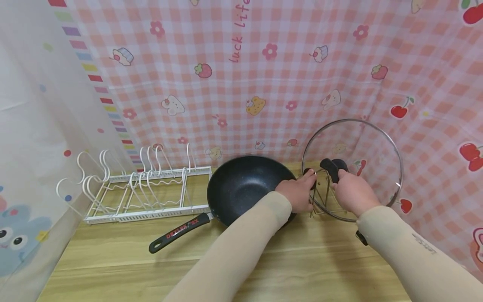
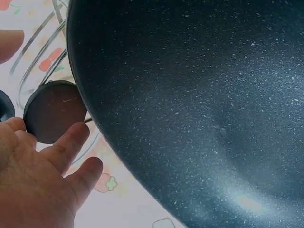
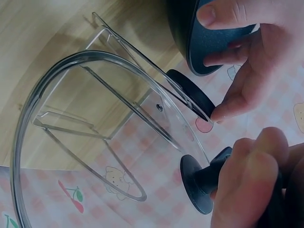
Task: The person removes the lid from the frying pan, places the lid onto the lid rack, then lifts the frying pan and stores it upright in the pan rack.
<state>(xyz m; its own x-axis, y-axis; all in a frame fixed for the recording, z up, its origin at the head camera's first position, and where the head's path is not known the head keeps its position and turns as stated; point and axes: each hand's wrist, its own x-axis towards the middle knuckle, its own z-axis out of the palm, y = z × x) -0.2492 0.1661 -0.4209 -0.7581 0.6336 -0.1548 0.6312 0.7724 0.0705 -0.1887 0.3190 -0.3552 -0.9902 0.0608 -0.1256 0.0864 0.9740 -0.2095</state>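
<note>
Bright head view, soft shadows, glare on black pan [image 2: 199, 109]

In the head view, the left sleeve [image 1: 241, 247] and left hand [image 1: 299, 193] cover the lower right of the black pan [image 1: 245, 184]. The right hand [image 1: 356, 193] hides part of the glass lid [image 1: 400, 155], and both hands block portions of the wire stand [image 1: 327, 191]. Only a scrap of 1 dark object [image 1: 361, 238] shows beside the right sleeve [image 1: 411, 251]; what it is cannot be told. The lettering [image 1: 423, 243] there is too small to read. Both sleeves run off the frame. The left wrist view crops the pan at 3 edges: top, right and bottom. In the right wrist view, the lid is cut off below, the pan above
</note>
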